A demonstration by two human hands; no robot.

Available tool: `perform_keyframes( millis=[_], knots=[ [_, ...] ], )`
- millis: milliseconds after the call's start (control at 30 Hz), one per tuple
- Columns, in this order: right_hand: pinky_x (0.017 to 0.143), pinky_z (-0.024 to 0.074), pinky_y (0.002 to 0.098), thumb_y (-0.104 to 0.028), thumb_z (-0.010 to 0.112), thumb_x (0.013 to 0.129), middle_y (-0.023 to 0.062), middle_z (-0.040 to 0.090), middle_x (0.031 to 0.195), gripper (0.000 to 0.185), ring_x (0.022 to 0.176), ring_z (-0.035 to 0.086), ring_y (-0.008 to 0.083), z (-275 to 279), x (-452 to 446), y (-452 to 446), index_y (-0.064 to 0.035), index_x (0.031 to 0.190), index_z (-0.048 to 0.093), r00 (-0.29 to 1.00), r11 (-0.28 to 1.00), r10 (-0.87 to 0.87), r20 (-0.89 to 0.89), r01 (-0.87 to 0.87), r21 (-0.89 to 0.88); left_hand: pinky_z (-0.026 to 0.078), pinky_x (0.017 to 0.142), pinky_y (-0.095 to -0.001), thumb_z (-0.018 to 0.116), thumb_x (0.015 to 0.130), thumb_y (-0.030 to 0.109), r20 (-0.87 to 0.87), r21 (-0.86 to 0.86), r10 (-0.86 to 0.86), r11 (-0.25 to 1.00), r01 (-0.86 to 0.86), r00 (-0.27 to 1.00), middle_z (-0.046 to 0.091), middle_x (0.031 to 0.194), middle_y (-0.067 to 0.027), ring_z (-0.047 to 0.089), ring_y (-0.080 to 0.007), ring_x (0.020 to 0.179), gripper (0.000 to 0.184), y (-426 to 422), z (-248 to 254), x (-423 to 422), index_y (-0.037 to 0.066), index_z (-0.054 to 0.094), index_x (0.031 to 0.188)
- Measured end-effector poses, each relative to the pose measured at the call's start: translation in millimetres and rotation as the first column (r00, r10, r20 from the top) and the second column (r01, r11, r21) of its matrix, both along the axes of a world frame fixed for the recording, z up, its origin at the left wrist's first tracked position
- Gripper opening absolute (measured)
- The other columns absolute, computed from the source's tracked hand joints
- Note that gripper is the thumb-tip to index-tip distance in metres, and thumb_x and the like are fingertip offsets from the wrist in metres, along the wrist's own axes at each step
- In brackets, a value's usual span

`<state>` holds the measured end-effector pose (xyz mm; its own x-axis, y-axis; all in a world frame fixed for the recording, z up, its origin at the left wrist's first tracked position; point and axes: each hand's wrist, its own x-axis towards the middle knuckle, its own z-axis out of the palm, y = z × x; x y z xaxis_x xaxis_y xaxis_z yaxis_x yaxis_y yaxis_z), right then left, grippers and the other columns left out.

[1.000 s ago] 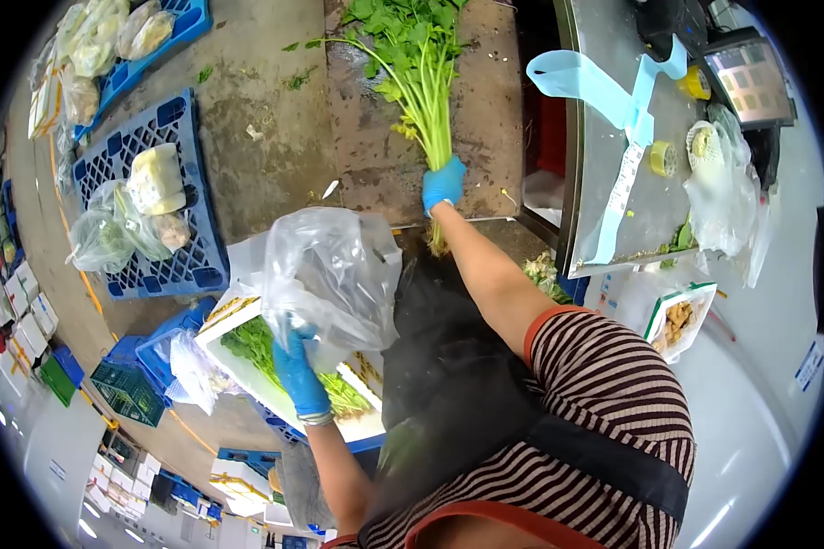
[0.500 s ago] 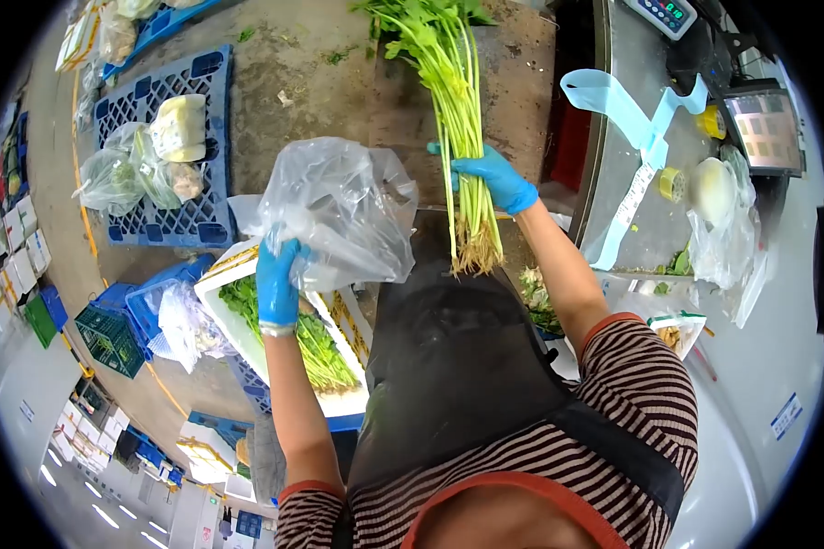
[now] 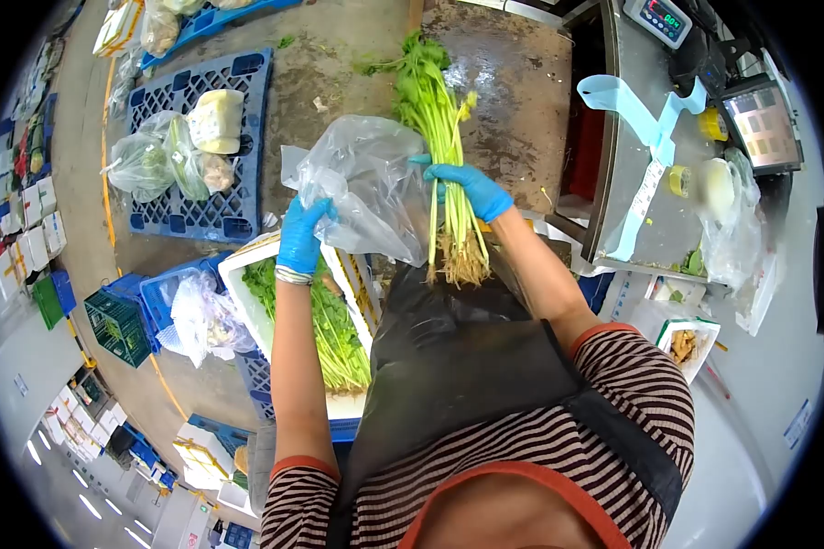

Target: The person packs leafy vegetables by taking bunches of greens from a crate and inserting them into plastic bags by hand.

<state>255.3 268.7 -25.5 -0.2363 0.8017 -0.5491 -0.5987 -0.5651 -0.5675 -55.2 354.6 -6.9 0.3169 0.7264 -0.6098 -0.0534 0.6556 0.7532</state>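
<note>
A leafy green bunch with long pale stalks and roots (image 3: 447, 137) hangs upright in front of my apron, leaves away from me. My right hand (image 3: 474, 189), in a blue glove, is wrapped round its stalks just above the roots. Beside it, my gloved left hand (image 3: 302, 236) pinches the edge of a clear plastic bag (image 3: 364, 188). The bag is puffed out and reaches close to the stalks. Below the bag, a white foam box (image 3: 238, 274) holds more of the same greens (image 3: 334, 334).
A blue pallet (image 3: 197, 220) with bagged vegetables lies at the upper left. Blue and green crates (image 3: 117, 328) stand at the left. On the right are a metal table (image 3: 636, 215), a scale (image 3: 659, 20), blue tape strips (image 3: 655, 137) and a white box of brown pieces (image 3: 684, 346).
The bunch was lifted off the brown board and drawn toward me, its leaves now beside the bag. My left hand and the bag have moved up and toward the bunch.
</note>
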Motion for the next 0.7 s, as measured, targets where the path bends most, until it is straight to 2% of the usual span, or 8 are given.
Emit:
perform_keyframes(
  millis=[167, 300, 367, 433, 467, 500, 633, 700],
  knots=[
    [0.065, 0.0493, 0.0224, -0.020, 0.066, 0.087, 0.0007, 0.062, 0.092, 0.045, 0.069, 0.056, 0.0067, 104.0, 3.5, 12.8, -0.0019, 0.126, 0.056, 0.985, 0.964, -0.002, 0.172, -0.043, 0.261, 0.054, 0.080, -0.0349, 0.059, 0.092, 0.014, -0.072, 0.102, -0.031, 0.994, 0.039, 0.997, 0.061, 0.111, -0.0085, 0.061, -0.0195, 0.096, 0.041, 13.9, 25.8, -7.0, 0.001, 0.050, 0.130],
    [0.068, 0.0517, 0.0234, -0.012, 0.069, 0.084, 0.0072, 0.066, 0.100, 0.044, 0.078, 0.062, 0.0088, 155.1, -30.8, 33.3, -0.0006, 0.124, 0.057, 0.956, 0.911, -0.126, 0.266, 0.006, 0.412, 0.054, 0.075, -0.0326, 0.057, 0.094, 0.019, -0.028, 0.010, -0.029, 1.000, 0.029, 0.999, 0.063, 0.105, -0.0091, 0.061, -0.0195, 0.090, 0.037, 31.4, 57.1, 11.1, 0.001, 0.052, 0.126],
    [0.070, 0.0538, 0.0293, -0.015, 0.070, 0.084, 0.0088, 0.068, 0.105, 0.046, 0.086, 0.065, 0.0148, 152.2, -62.2, 48.7, -0.0021, 0.126, 0.056, 0.969, 0.877, -0.100, 0.227, -0.023, 0.480, 0.053, 0.075, -0.0333, 0.056, 0.094, 0.023, 0.281, -0.135, -0.050, 0.987, 0.092, 0.958, 0.063, 0.105, -0.0115, 0.061, -0.0217, 0.088, 0.036, 60.5, 44.3, -5.1, 0.001, 0.053, 0.121],
    [0.076, 0.0529, 0.0357, -0.019, 0.069, 0.084, 0.0114, 0.068, 0.105, 0.045, 0.090, 0.065, 0.0182, 147.2, -98.4, 59.3, -0.0050, 0.125, 0.056, 0.760, 0.778, -0.304, 0.575, -0.150, 0.610, 0.053, 0.079, -0.0362, 0.055, 0.095, 0.025, 0.694, -0.254, 0.015, 0.941, 0.225, 0.720, 0.061, 0.111, -0.0143, 0.060, -0.0240, 0.094, 0.036, 93.0, 38.6, -28.3, 0.001, 0.053, 0.121],
    [0.079, 0.0520, 0.0367, -0.021, 0.068, 0.084, 0.0125, 0.067, 0.107, 0.045, 0.091, 0.065, 0.0193, 128.3, -111.3, 64.8, -0.0059, 0.125, 0.056, 0.677, 0.773, -0.249, 0.693, -0.292, 0.564, 0.050, 0.090, -0.0423, 0.049, 0.097, 0.029, 0.122, -0.175, 0.277, 0.951, -0.254, 0.953, 0.055, 0.125, -0.0178, 0.055, -0.0274, 0.108, 0.040, 73.4, 114.6, -2.2, 0.003, 0.050, 0.127],
    [0.082, 0.0510, 0.0376, -0.022, 0.068, 0.084, 0.0137, 0.067, 0.108, 0.044, 0.092, 0.065, 0.0203, 99.7, -124.7, 70.1, -0.0068, 0.125, 0.057, 0.573, 0.759, -0.196, 0.796, -0.425, 0.493, 0.044, 0.100, -0.0438, 0.043, 0.100, 0.031, 0.176, -0.073, 0.330, 0.944, -0.322, 0.927, 0.047, 0.137, -0.0162, 0.048, -0.0283, 0.120, 0.043, 70.5, 145.2, -3.5, 0.005, 0.046, 0.133],
    [0.087, 0.0486, 0.0351, -0.013, 0.060, 0.088, 0.0155, 0.064, 0.117, 0.034, 0.097, 0.064, 0.0265, 31.3, -116.0, 67.4, -0.0046, 0.122, 0.056, 0.266, 0.547, -0.021, 0.964, -0.804, 0.234, 0.044, 0.086, -0.0373, 0.047, 0.098, 0.026, 0.192, 0.234, 0.279, 0.918, -0.320, 0.941, 0.052, 0.121, -0.0109, 0.049, -0.0218, 0.103, 0.033, 61.1, 195.7, -62.2, 0.005, 0.053, 0.123],
    [0.089, 0.0482, 0.0358, -0.012, 0.055, 0.091, 0.0150, 0.064, 0.119, 0.033, 0.098, 0.063, 0.0265, -34.2, -110.8, 67.6, -0.0057, 0.124, 0.056, 0.535, 0.600, 0.075, 0.841, -0.698, 0.391, 0.043, 0.079, -0.0341, 0.049, 0.098, 0.024, 0.076, 0.278, 0.249, 0.925, -0.260, 0.966, 0.054, 0.113, -0.0082, 0.049, -0.0185, 0.094, 0.028, 39.8, 188.3, -81.6, 0.006, 0.056, 0.118]
  ],
)
